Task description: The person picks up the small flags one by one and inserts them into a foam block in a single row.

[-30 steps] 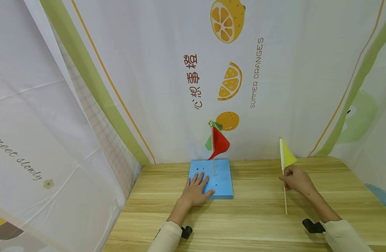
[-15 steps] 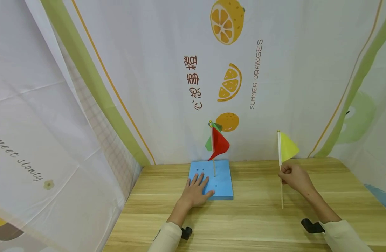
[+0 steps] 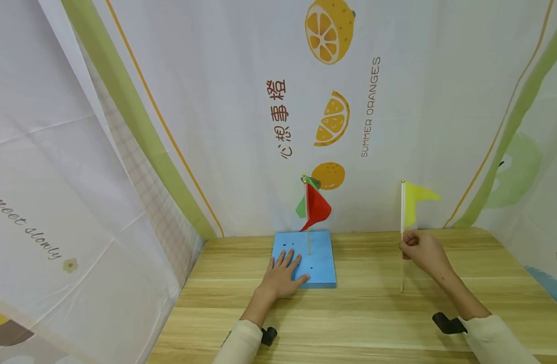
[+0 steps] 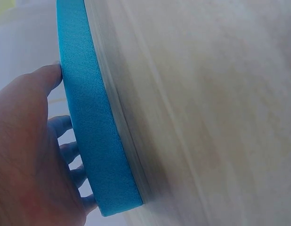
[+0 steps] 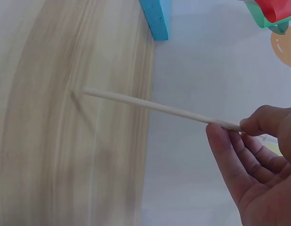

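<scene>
My left hand (image 3: 282, 279) lies with spread fingers on the left front part of a blue foam block (image 3: 321, 275), which has several small holes in its top. In the left wrist view the thumb and fingertips rest along the upper edge of the block (image 4: 96, 127). A red flag (image 3: 318, 205) stands upright in the block, and a green flag (image 3: 301, 207) shows partly behind it. To the right, my right hand (image 3: 425, 252) pinches the wooden stick of a yellow flag (image 3: 410, 202) between thumb and fingers. The bare stick (image 5: 150, 105) points down over the table.
The wood-grain table (image 3: 365, 313) ends at a white curtain (image 3: 242, 192) printed with oranges, directly behind the block. More printed cloth hangs at the left and right. Black camera mounts (image 3: 449, 323) sit at both wrists.
My right hand has moved slightly up and left, raising the yellow flag, whose stick now stands straighter. The yellow cloth has swung out to the right. The left hand has stayed on the block.
</scene>
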A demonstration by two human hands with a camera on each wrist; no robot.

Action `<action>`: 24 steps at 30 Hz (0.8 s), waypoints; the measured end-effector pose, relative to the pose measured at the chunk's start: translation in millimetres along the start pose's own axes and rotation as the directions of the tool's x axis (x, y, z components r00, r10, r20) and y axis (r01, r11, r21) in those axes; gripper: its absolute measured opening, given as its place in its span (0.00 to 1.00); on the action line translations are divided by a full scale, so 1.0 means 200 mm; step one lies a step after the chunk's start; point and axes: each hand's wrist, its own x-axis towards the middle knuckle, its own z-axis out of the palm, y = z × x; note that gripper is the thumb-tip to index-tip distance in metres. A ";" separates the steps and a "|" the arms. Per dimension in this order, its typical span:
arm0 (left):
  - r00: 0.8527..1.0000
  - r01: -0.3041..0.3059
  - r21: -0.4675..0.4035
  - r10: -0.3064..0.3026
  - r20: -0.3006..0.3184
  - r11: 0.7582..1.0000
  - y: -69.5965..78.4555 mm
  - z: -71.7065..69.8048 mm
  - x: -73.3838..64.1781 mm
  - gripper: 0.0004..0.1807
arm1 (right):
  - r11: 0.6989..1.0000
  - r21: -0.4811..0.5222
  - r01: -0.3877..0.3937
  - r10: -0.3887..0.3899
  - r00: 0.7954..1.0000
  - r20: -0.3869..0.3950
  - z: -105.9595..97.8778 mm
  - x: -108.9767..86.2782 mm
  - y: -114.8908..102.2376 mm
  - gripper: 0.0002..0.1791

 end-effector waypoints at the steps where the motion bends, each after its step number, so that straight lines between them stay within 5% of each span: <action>1: 1.000 -0.001 -0.001 0.001 -0.001 1.000 0.00 0.00 0.00 0.42 | 1.000 0.000 0.000 0.000 1.000 -0.002 0.00 0.00 0.00 0.13; 24: 1.000 -0.005 0.015 0.005 -0.006 1.000 0.00 0.00 0.00 0.42 | 0.997 0.059 0.045 -0.042 0.998 -0.047 0.05 0.09 -0.14 0.10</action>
